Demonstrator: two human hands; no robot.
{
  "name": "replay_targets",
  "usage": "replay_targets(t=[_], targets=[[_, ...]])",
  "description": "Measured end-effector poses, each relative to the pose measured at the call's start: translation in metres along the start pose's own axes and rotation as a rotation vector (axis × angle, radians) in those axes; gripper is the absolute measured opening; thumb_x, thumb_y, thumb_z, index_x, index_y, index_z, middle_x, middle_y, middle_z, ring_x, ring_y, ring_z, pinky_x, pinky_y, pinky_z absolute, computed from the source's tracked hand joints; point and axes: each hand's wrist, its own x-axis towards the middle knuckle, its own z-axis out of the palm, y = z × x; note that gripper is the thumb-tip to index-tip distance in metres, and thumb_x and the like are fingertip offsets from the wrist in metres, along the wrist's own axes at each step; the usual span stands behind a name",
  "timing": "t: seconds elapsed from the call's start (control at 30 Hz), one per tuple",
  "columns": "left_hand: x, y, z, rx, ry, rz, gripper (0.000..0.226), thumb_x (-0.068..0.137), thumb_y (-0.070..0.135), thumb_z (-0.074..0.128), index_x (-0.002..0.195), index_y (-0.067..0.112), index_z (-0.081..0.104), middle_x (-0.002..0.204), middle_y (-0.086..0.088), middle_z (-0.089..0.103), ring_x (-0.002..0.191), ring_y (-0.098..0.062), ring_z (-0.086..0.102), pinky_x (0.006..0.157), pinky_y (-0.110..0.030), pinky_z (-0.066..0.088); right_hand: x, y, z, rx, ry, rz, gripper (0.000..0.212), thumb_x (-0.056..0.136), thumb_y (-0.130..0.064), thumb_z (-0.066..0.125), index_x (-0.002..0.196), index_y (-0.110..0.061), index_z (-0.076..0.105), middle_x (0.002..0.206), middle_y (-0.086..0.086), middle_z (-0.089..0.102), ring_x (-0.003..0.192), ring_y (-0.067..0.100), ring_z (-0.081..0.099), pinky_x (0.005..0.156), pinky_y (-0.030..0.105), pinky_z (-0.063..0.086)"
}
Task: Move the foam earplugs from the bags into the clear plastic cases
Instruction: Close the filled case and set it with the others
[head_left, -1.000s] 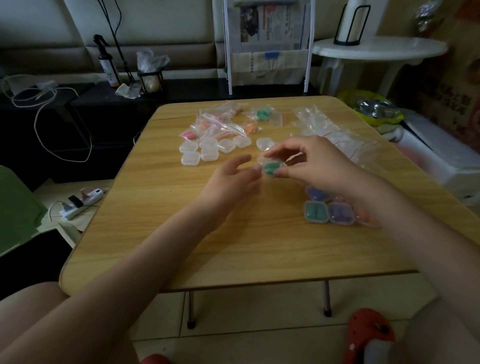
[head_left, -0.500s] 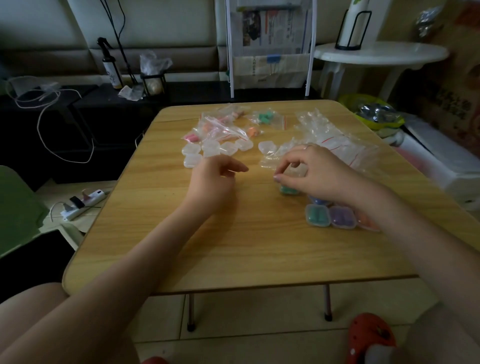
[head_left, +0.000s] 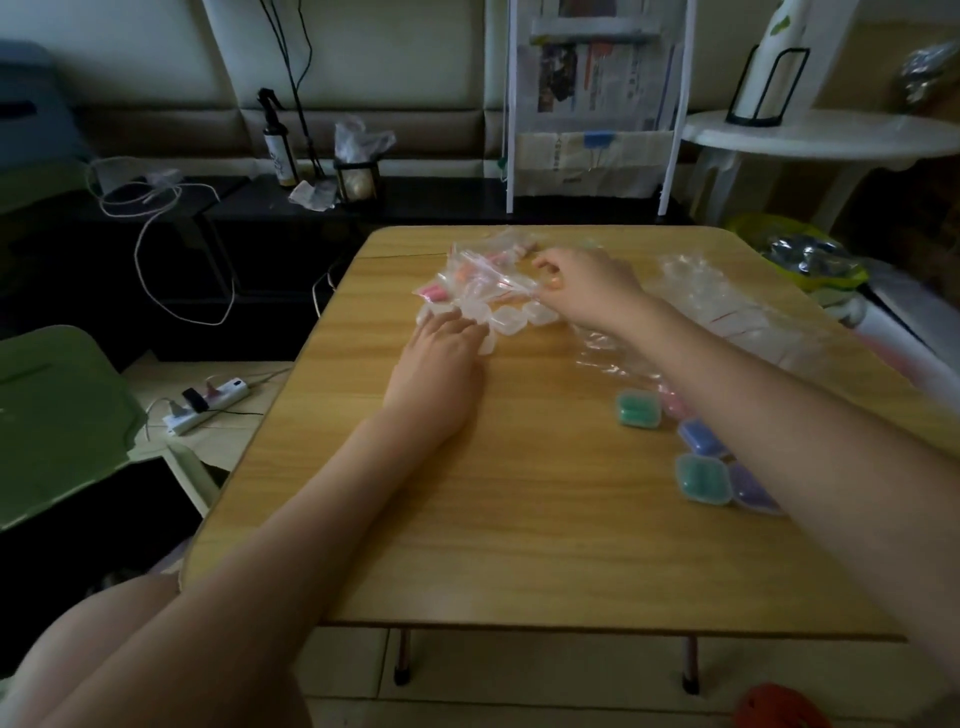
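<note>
Head view: restock step, by the look of it. Right hand (head_left: 582, 283) is at 12 o'clock on the table (head_left: 467, 545), fingers curled on a zip bag of earplugs (head_left: 483, 278); exact pinch is blurred. Left hand (head_left: 441, 358) reaches the empty clear cases (head_left: 511, 318) at 11 o'clock; I can't tell whether it grips one. Next move needs one bag and one empty case brought together. Filled cases (head_left: 638, 409), green and purple, sit at 3 o'clock. Emptied bags (head_left: 737, 306) lie at 1 o'clock.
</note>
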Motion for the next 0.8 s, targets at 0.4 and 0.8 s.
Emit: replay_targets(t=[0.4, 0.8], targets=[[-0.018, -0.004, -0.020, -0.225, -0.144, 0.195, 0.036, 0.086, 0.024, 0.065, 0.121, 0.022, 0.058, 0.125, 0.007, 0.052, 0.114, -0.008, 0.047, 0.098, -0.022, 0.037, 0.021, -0.010, 0.008, 0.152, 0.358, 0.086, 0.013, 0.093, -0.019, 0.057, 0.097, -0.016, 0.069, 0.090, -0.002, 0.069, 0.074, 0.011, 0.059, 0.061, 0.027, 0.049], [-0.064, 0.012, -0.021, -0.450, -0.003, 0.150, 0.038, 0.081, 0.034, 0.070, 0.117, 0.027, 0.058, 0.118, 0.013, 0.056, 0.109, -0.001, 0.051, 0.093, -0.017, 0.041, -0.114, -0.024, -0.042, 0.984, 0.198, 0.217, 0.006, 0.087, -0.014, 0.066, 0.089, -0.019, 0.070, 0.073, -0.009, 0.068, 0.062, -0.006, 0.062, 0.056, 0.009, 0.046]])
